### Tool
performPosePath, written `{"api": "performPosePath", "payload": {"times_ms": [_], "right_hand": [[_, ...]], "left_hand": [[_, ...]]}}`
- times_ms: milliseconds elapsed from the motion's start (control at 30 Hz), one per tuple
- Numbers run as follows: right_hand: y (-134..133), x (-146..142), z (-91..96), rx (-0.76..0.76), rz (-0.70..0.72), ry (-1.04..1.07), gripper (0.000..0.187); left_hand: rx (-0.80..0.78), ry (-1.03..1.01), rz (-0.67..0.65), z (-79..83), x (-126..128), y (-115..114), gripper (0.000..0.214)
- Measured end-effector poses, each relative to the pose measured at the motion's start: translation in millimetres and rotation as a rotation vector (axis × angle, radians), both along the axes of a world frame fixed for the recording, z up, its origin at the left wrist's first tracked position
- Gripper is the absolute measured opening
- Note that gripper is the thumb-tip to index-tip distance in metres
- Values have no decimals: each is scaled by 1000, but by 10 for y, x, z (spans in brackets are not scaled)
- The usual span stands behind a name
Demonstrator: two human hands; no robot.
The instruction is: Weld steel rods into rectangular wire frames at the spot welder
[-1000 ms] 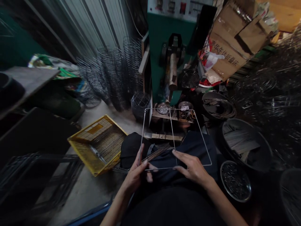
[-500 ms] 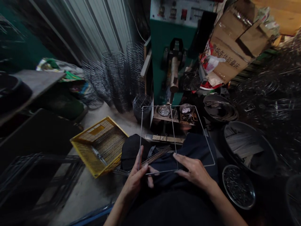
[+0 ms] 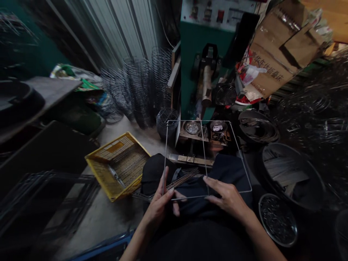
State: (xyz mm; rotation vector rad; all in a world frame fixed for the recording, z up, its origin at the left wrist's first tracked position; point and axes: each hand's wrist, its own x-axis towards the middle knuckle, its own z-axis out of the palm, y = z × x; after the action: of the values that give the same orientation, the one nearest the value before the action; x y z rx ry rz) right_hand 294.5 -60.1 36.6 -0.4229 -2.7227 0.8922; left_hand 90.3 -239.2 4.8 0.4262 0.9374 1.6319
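A thin rectangular wire frame (image 3: 198, 121) with one wire across its middle is held out over my lap. My left hand (image 3: 160, 199) grips its near left corner between thumb and fingers. At the near end of the middle wire, my right hand (image 3: 227, 197) pinches the frame with thumb and fingertips. A bundle of loose straight wires (image 3: 185, 177) lies across my lap, just past my left thumb. The far edge of the frame reaches the base of a green machine (image 3: 187, 72), below its metal arm (image 3: 207, 85).
Left of my knee a yellow plastic crate (image 3: 116, 197) holds thin rods. Small metal parts fill a round dish (image 3: 192, 127) under the machine and a bowl (image 3: 277, 219) at right. A dark tub (image 3: 320, 181) holds strips. Stacked wire rings (image 3: 137, 90) stand behind; a cardboard box (image 3: 274, 54) leans at right.
The surroundings have shifted slightly to the right as the head view turned a little left. Both hands keep the same hold on the wire frame.
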Motion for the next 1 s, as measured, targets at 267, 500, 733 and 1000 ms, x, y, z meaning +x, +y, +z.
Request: {"api": "performPosePath", "payload": {"times_ms": [267,500,733,1000], "right_hand": [[18,-39,53,-30,-19,-9,70],[-37,-31,39,-41,-64,-45,65],[421,-344,-109,46,-111,49,58],[1566,-1170,95,223,-164,62,60]], "left_hand": [[-34,-3,-1,-1,-40,11,82],[-9,-18,10,-59,-14,7,82],[42,62,4,-97,-386,487,90],[191,104,1,-63,-1251,1640,93]]}}
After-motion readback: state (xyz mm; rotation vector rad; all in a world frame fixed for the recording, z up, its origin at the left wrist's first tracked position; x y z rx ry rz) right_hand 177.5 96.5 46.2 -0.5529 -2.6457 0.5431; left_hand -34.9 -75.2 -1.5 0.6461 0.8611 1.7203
